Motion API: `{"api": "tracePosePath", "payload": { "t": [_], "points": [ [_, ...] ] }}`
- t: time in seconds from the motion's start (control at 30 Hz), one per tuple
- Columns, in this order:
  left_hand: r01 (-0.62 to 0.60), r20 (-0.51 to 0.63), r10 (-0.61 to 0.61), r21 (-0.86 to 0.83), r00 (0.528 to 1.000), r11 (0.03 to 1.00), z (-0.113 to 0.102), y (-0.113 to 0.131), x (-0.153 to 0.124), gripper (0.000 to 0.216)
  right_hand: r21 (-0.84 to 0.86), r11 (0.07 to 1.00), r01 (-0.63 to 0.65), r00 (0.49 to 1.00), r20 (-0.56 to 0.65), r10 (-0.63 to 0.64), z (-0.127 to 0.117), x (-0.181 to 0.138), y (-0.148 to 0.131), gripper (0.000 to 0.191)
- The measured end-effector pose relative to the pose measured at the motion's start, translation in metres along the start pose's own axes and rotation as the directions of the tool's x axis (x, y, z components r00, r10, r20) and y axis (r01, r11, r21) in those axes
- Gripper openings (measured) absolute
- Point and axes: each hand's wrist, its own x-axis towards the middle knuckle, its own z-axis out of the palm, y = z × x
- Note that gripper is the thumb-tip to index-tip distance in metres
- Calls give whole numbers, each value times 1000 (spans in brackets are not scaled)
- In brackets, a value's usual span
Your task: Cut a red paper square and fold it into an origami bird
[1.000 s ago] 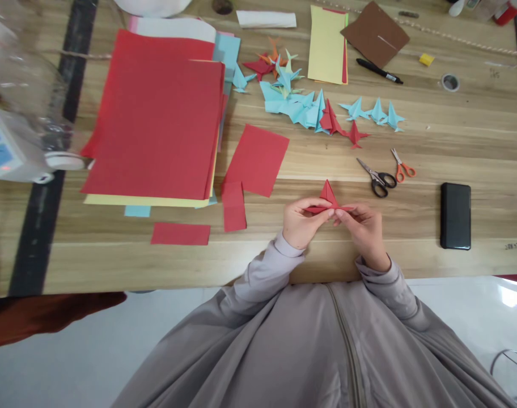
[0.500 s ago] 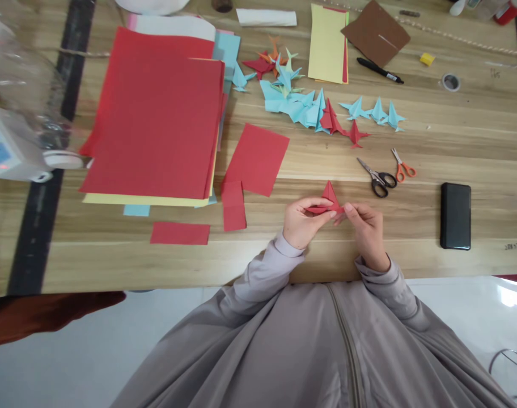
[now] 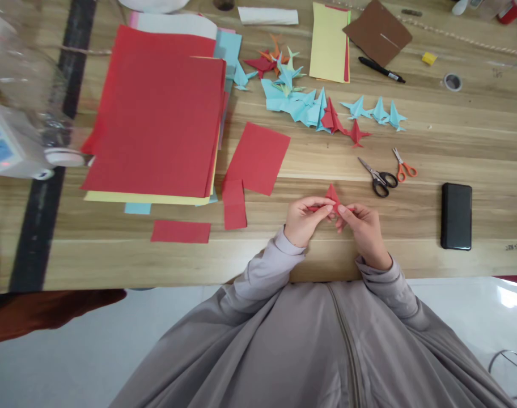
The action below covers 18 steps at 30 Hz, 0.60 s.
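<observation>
A small folded piece of red paper (image 3: 332, 194), with a pointed tip facing away from me, is held between both hands just above the table's near side. My left hand (image 3: 306, 218) pinches its left part between thumb and fingers. On the other side my right hand (image 3: 362, 226) grips it too, the thumb pressed near the middle, close to the left thumb. The fingers cover most of the lower folds. Beyond lie folded red paper figures (image 3: 356, 134) and light blue paper figures (image 3: 380, 111). Loose red paper pieces (image 3: 258, 158) rest to the left.
A stack of large red sheets (image 3: 156, 124) covers the left side. Black-handled scissors (image 3: 380, 178) and orange-handled scissors (image 3: 405, 169) lie to the right, before a black rectangular case (image 3: 456, 216). Farther back are yellow paper (image 3: 329, 45), a brown piece (image 3: 377, 31) and a black pen (image 3: 381, 70).
My right thumb has shifted left along the red paper, toward its middle and nearer the left thumb. My left hand keeps nearly the same hold.
</observation>
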Motion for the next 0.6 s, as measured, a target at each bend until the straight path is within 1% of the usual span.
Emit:
{"api": "tracePosePath", "payload": {
  "t": [0.1,0.2,0.37,0.5,0.6],
  "points": [
    [25,-14,-26,-31,1000,999,1,0,0,19,68,996,-58,998,15,57,0,1,2,29],
    [4,-40,-4,-2,999,1000,1,0,0,19,80,993,-89,996,22,87,0,1,3,29],
    [-43,-57,48,81,997,996,2,1,-1,22,86,993,-82,995,64,77,0,0,2,27],
    [-89,-94,101,131,990,987,2,3,-2,18,102,989,-106,991,88,97,1,-1,0,26],
    [-113,-90,129,166,988,980,2,3,-2,17,80,994,-71,995,80,64,1,-1,0,25]
  ]
}}
